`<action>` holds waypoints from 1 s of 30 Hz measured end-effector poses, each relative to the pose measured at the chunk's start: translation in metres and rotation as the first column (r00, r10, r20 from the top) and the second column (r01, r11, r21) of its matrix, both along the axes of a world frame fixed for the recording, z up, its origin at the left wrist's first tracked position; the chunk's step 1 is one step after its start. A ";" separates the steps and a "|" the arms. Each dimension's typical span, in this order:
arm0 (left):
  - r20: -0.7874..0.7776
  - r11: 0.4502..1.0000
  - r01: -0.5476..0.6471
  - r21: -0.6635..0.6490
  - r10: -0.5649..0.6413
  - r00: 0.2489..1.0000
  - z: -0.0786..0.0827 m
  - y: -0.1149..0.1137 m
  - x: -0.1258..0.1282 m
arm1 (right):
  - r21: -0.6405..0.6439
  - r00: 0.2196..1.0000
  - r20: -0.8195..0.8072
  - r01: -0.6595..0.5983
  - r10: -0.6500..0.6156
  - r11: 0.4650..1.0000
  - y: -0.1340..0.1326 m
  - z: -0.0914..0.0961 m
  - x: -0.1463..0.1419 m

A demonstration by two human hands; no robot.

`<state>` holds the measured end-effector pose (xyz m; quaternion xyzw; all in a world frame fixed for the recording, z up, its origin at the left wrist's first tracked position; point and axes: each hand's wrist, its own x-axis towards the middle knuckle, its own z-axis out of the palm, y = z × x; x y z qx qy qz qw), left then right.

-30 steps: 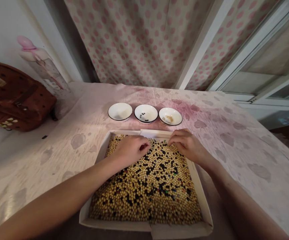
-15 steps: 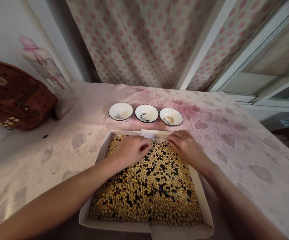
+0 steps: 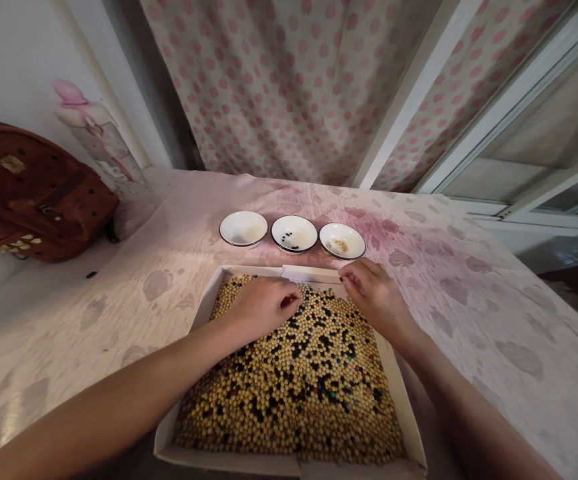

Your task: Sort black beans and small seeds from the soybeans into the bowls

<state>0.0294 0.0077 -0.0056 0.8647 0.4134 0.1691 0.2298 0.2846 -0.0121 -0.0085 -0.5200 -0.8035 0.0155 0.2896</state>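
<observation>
Three white rimmed bowls stand in a row on the stained pink-and-white tablecloth (image 3: 83, 313): the left bowl (image 3: 243, 229) shows a plain white inside, the middle bowl (image 3: 281, 231) holds a few black seeds (image 3: 291, 243), and the right bowl (image 3: 342, 241) holds a small heap of pale grains (image 3: 339, 246). Below them lies a shallow white cardboard tray (image 3: 229, 460), filled edge to edge with a packed layer of yellow soybeans (image 3: 289, 413) mixed with black beans (image 3: 325, 341) and a few small coloured pieces.

Both hands are over the far part of the tray. The left hand (image 3: 261, 307) lies palm down on the beans, its fingers (image 3: 289, 299) curled in and not spread. The right hand (image 3: 376, 300) sits near the far tray wall, its fingers (image 3: 353, 279) loosely bent toward the beans. Whether either hand grasps a bean cannot be told.

Step in hand, as judged: fingertip work through the mix. The next move appears to call for a fine pinch, since the pieces are small and tightly packed.
</observation>
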 end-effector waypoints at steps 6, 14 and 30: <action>0.007 1.000 0.018 0.002 -0.018 1.000 0.000 0.000 0.000 | 0.082 0.947 -0.232 0.247 -0.222 0.966 0.027 -0.015 0.023; -0.007 1.000 0.017 -0.001 -0.017 1.000 0.003 -0.001 0.001 | -0.023 0.895 -0.334 0.305 -0.295 0.952 0.045 -0.025 0.029; 0.011 1.000 0.017 -0.006 -0.017 1.000 -0.001 0.000 0.000 | 0.002 0.973 -0.149 0.176 -0.173 0.984 0.009 0.000 0.027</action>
